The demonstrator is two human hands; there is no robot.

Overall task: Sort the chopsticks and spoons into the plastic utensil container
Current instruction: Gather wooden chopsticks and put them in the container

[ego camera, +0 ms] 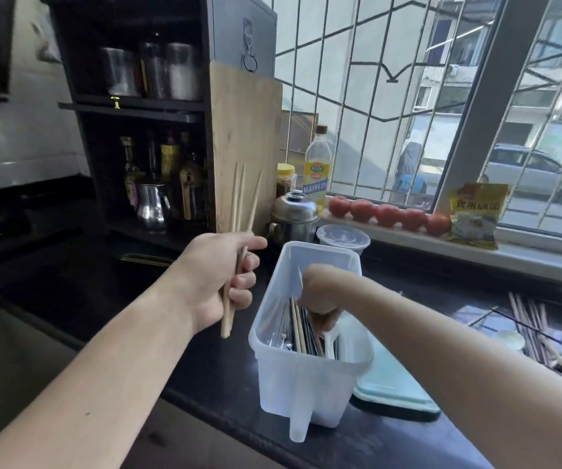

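A translucent plastic utensil container (310,377) stands on the dark desk (211,367) at the centre of view, chopsticks and metal cutlery already upright inside. The right hand (320,292) reaches down into it, fingers curled among the utensils; what it grips cannot be told. At ten o'clock from the container, just beside its rim, the left hand (222,275) grips a bundle of wooden chopsticks (239,231), long axis near vertical, tips up. More loose chopsticks and spoons (540,336) lie at three o'clock, nearer the right hand.
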